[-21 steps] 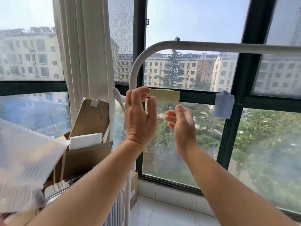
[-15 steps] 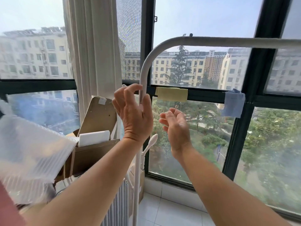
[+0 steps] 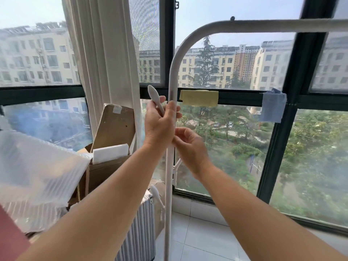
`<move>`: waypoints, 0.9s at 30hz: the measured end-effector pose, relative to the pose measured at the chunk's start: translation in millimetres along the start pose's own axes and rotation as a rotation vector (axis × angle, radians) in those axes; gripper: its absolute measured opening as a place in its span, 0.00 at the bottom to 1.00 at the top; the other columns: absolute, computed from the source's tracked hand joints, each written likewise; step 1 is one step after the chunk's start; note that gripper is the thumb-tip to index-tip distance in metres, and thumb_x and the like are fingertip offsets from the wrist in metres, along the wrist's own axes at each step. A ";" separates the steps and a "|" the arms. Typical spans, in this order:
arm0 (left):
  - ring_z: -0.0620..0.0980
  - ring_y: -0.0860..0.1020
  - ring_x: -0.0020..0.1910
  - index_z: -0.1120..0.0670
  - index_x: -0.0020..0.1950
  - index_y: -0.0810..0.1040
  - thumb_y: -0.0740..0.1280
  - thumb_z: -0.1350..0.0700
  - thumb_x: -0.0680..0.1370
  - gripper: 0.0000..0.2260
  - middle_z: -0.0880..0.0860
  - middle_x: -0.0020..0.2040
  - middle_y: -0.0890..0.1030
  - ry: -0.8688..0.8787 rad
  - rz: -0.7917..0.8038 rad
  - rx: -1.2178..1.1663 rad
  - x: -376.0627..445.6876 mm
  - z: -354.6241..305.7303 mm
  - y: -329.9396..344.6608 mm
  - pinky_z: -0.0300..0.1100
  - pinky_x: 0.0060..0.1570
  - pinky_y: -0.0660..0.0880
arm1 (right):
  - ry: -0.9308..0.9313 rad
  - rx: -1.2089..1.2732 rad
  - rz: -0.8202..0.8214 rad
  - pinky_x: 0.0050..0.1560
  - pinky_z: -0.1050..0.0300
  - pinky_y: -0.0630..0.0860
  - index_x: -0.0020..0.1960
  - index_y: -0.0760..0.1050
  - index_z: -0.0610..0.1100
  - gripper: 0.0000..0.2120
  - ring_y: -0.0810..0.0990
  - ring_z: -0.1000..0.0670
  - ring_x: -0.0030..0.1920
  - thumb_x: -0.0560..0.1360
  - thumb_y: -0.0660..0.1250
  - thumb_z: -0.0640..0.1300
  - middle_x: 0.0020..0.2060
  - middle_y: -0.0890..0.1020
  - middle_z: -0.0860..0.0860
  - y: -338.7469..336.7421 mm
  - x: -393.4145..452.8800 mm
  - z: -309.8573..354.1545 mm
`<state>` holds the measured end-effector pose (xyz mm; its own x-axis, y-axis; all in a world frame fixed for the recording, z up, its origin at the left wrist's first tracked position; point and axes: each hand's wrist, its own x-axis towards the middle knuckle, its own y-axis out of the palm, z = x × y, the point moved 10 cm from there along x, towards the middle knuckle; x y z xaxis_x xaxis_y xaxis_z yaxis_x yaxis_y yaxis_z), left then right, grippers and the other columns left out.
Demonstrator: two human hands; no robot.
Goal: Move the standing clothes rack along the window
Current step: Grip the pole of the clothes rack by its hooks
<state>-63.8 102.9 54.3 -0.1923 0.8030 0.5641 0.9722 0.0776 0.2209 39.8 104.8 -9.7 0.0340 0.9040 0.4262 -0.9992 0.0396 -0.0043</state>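
Observation:
A white metal clothes rack point(image 3: 170, 185) stands in front of the window, its upright pole curving at the top into a horizontal bar that runs right. A white side peg point(image 3: 154, 97) sticks up from the pole. My left hand point(image 3: 160, 123) is wrapped around the pole at about the height of the window's crossbar. My right hand point(image 3: 190, 147) sits just below and to the right, its fingers curled against the pole; whether it grips fully is hard to tell.
A beige curtain point(image 3: 105, 59) hangs left of the rack. Open cardboard boxes point(image 3: 113, 140), clear plastic wrap point(image 3: 35, 166) and a ribbed silver suitcase point(image 3: 137, 230) crowd the left. Yellow tape point(image 3: 199, 97) and blue tape point(image 3: 272, 105) stick on the window frame. White floor tiles point(image 3: 199, 240) lie to the right.
Both hands moved in from open, apart positions and closed onto the rack's upright pole. The view shifted so the pole sits further right in the frame.

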 end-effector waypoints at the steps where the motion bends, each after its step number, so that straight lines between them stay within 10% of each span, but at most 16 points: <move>1: 0.47 0.80 0.39 0.57 0.59 0.68 0.61 0.56 0.80 0.10 0.53 0.43 0.80 -0.002 0.016 -0.012 0.2 0.8 1.8 0.35 0.43 0.79 | -0.011 -0.042 0.007 0.50 0.53 0.78 0.51 0.77 0.40 0.08 0.80 0.48 0.45 0.74 0.67 0.42 0.45 0.82 0.42 0.1 -1.1 -0.8; 5: 0.44 0.80 0.39 0.56 0.54 0.71 0.62 0.56 0.80 0.06 0.51 0.41 0.80 -0.028 0.062 -0.042 1.2 6.4 12.5 0.34 0.43 0.79 | -0.081 -0.275 -0.043 0.51 0.43 0.78 0.52 0.79 0.42 0.09 0.80 0.44 0.43 0.75 0.66 0.45 0.46 0.83 0.43 -6.1 -1.9 -1.0; 27: 0.47 0.78 0.37 0.53 0.44 0.70 0.65 0.57 0.78 0.05 0.51 0.39 0.79 -0.145 0.175 -0.161 12.0 56.6 151.1 0.43 0.46 0.79 | -0.117 -0.425 -0.154 0.47 0.53 0.77 0.55 0.80 0.41 0.11 0.80 0.48 0.44 0.76 0.64 0.44 0.41 0.82 0.49 -141.4 30.2 -10.0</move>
<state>88.4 157.8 49.4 0.0092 0.8729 0.4878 0.9531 -0.1553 0.2600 182.4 130.7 -5.3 0.1547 0.8209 0.5498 -0.8848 0.3627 -0.2926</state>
